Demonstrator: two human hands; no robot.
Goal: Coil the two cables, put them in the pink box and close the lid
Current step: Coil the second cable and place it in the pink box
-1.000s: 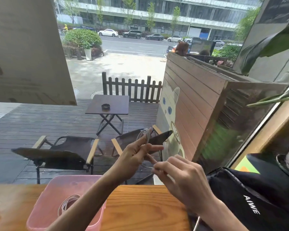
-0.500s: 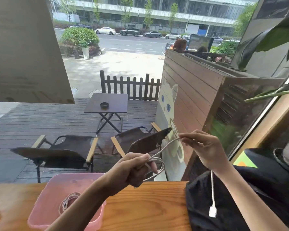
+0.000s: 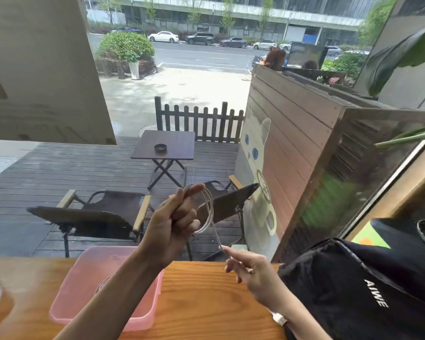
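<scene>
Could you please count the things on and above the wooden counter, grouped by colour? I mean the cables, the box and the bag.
White: 2, the cable being coiled in the left hand and the coiled cable in the box
Pink: 1, the box
Black: 1, the bag
Total: 4

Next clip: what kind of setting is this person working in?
Probably a café or similar street-side shop, at a wooden counter facing a window. Outside are a deck with a folding table and lounge chairs, then a street with parked cars.
</scene>
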